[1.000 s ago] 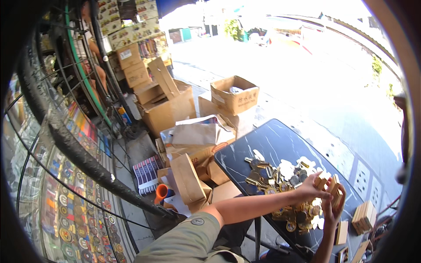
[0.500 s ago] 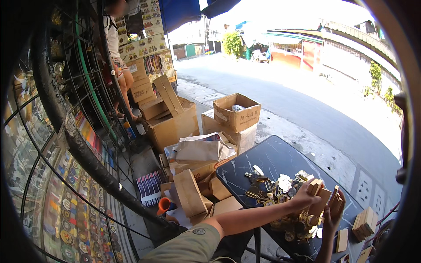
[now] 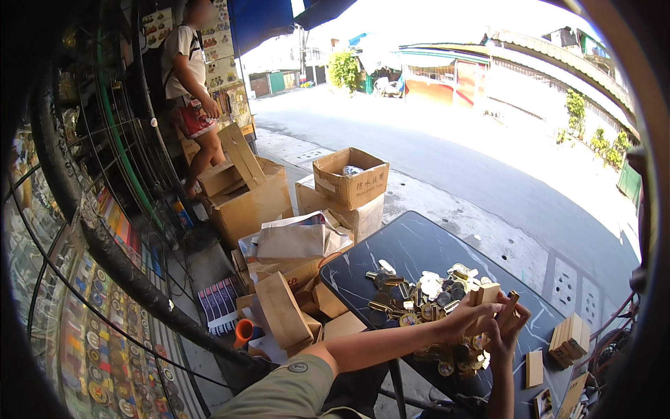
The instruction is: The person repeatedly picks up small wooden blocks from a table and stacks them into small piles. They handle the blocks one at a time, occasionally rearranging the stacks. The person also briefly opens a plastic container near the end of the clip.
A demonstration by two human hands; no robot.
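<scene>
Above the right half of a black marble-patterned table (image 3: pixel 377 244), my left hand (image 3: pixel 466 318) grips a tan wooden-looking block (image 3: pixel 486 295). Close against it, my right hand (image 3: pixel 508 329) is closed on a small gold-coloured piece (image 3: pixel 514 299), whose exact kind I cannot make out. The fingers of both hands nearly meet and partly hide what they hold. Under and beyond them spreads a heap of loose gold, silver and black medal-like pieces (image 3: pixel 431 285). To the right of my right hand, a single tan block (image 3: pixel 534 369) and a stack of similar blocks (image 3: pixel 569 338) rest on the table.
Left of the table stand opened cardboard boxes (image 3: pixel 255 206), one box (image 3: pixel 352 183) on top of another, and crumpled packing paper (image 3: pixel 289 241). An orange cone-like object (image 3: pixel 244 331) is near my sleeve. A person (image 3: pixel 190 91) stands by the racks at far left. Cables (image 3: pixel 614 342) hang at right.
My hands have drawn closer together, and the tan piece seen at my right hand gives way to a gold-coloured one. The person at far left has moved and stands more upright in view.
</scene>
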